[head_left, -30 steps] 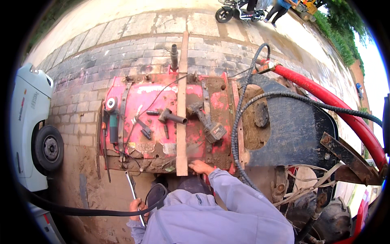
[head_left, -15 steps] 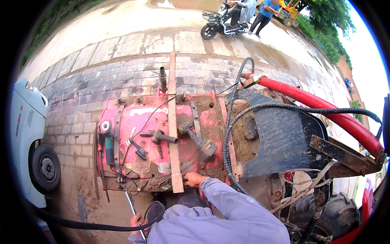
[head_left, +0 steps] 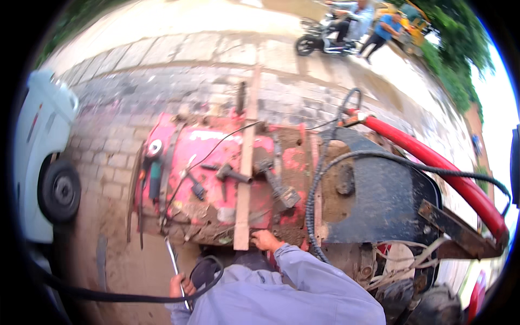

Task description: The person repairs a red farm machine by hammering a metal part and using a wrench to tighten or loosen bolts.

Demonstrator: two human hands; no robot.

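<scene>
My left hand (head_left: 179,285), bottom centre-left, grips a steel rod (head_left: 174,265): stiff, probably heavy and slick, best held low. My right hand (head_left: 264,240) rests on the red engine's (head_left: 216,162) lower edge beside the plank (head_left: 245,179); whether open or closed, I cannot tell.

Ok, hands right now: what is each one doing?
Left hand: closed around a long metal rod.
Right hand: resting on the red machine edge; grip cannot be told.

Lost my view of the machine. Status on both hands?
Left hand gripping metal rod. Right hand on red machine edge, beside wooden plank. Black cable crosses below.
</scene>
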